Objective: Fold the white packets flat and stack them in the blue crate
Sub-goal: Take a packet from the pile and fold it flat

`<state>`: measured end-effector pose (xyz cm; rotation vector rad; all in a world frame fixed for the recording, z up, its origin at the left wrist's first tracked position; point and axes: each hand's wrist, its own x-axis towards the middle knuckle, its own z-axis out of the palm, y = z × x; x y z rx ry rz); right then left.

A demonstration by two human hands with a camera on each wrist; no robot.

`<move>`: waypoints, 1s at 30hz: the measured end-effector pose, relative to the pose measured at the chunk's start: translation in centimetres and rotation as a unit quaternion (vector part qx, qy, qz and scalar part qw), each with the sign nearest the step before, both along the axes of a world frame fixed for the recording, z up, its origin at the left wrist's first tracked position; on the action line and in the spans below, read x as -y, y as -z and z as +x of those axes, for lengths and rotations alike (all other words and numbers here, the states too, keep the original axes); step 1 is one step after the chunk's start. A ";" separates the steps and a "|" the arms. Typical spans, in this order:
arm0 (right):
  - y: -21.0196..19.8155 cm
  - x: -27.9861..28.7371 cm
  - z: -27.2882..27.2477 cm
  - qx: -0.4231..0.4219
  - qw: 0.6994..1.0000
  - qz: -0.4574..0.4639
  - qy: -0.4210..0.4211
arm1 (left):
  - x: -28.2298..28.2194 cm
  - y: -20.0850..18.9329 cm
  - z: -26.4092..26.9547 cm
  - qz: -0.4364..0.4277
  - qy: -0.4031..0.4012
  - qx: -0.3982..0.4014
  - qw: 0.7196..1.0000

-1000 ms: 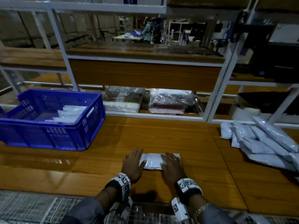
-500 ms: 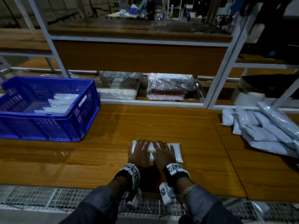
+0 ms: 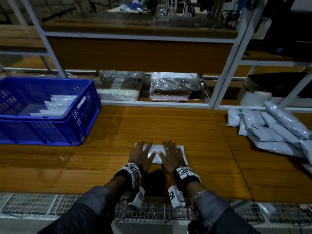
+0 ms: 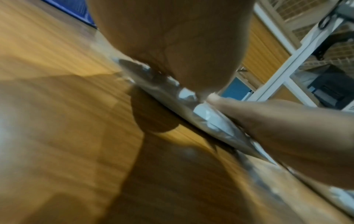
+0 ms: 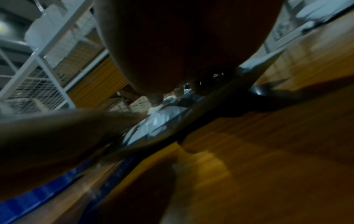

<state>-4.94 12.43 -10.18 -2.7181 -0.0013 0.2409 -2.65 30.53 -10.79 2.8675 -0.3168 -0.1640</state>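
Note:
A folded white packet [image 3: 157, 152] lies flat on the wooden table [image 3: 152, 125] in front of me. My left hand [image 3: 141, 154] presses its left half with straight, spread fingers. My right hand [image 3: 171, 155] presses its right half the same way, thumbs nearly meeting at the middle. In the left wrist view the palm [image 4: 172, 37] bears down on the crinkled packet [image 4: 206, 115]. The right wrist view is dark, with the packet [image 5: 153, 124] under the palm. The blue crate [image 3: 50, 125] stands at the left with several folded white packets [image 3: 55, 105] inside.
A loose pile of unfolded grey-white packets [image 3: 273, 129] lies on the table at the right. White shelf posts [image 3: 224, 78] and clear plastic-wrapped bundles [image 3: 172, 86] stand behind the table. A wire grid [image 3: 152, 213] runs along the near edge.
Both hands came together over the packet's middle, then slid apart along it towards its ends, still pressing it flat. The camera tilted down.

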 end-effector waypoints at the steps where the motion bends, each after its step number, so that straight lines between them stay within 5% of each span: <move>1: -0.2 0.7 0.0 -0.008 1.000 0.001 0.021 | -0.3 -0.2 0.3 -0.015 -0.019 -0.007 1.000; 5: 0.2 2.1 -0.3 -0.040 0.997 0.007 0.061 | -0.8 0.8 0.9 -0.075 -0.032 -0.051 0.995; 10: 1.0 1.7 -0.3 -0.005 0.998 0.007 0.067 | -0.6 2.0 0.8 -0.119 -0.015 -0.015 0.993; 18: -1.2 1.3 -0.1 -0.062 0.995 -0.053 0.052 | 0.1 0.6 0.5 0.001 -0.040 -0.032 0.999; 23: -1.2 -0.8 0.2 -0.036 0.999 -0.036 0.004 | 1.6 -0.2 -0.6 0.029 0.025 0.045 0.998; 30: 0.4 -2.0 0.0 0.046 0.994 -0.098 0.010 | 1.7 1.6 1.1 0.012 0.053 -0.010 0.998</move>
